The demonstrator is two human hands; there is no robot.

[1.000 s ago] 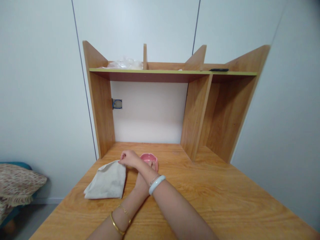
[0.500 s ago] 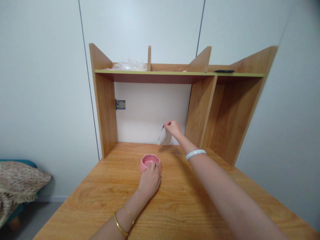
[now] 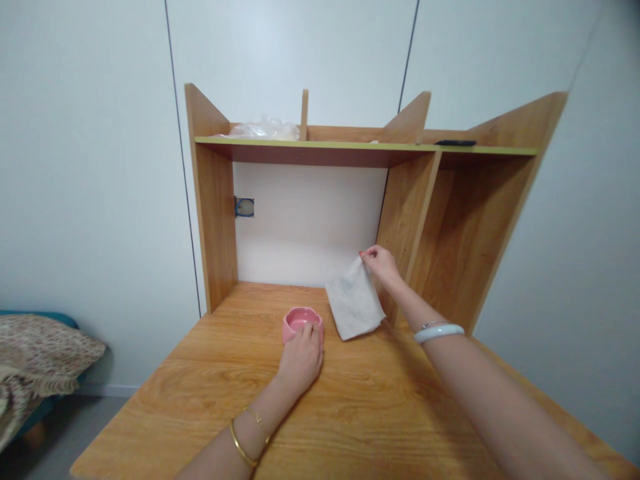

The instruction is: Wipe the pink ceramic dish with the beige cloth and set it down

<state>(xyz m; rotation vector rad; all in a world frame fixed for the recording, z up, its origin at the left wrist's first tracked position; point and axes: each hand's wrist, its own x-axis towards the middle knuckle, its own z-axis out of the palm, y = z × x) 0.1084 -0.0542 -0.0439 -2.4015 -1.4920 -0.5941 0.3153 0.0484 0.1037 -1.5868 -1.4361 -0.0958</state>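
Note:
A pink bowl [image 3: 303,317] with a wavy rim stands upright on the wooden desk. My left hand [image 3: 302,357] grips its near side, with fingers over the rim. To the right of the bowl hangs a thin whitish tissue [image 3: 354,300], greyish in places. My right hand [image 3: 381,261] pinches it by the top corner, and the rest drapes down just above or against the desktop; I cannot tell whether its lower edge touches. The bowl's near wall is partly hidden by my left hand.
A wooden shelf unit [image 3: 320,152] rises at the back of the desk [image 3: 240,400]. On it lie a clear plastic bag [image 3: 265,128] and a flat black object [image 3: 455,143]. A wall socket box [image 3: 245,207] is at the left. A patterned cushion [image 3: 50,353] sits far left.
My right hand has moved to the right and slightly down with the tissue, which now hangs spread out. A small dark thing at its fingertips no longer shows. My left hand stays on the bowl.

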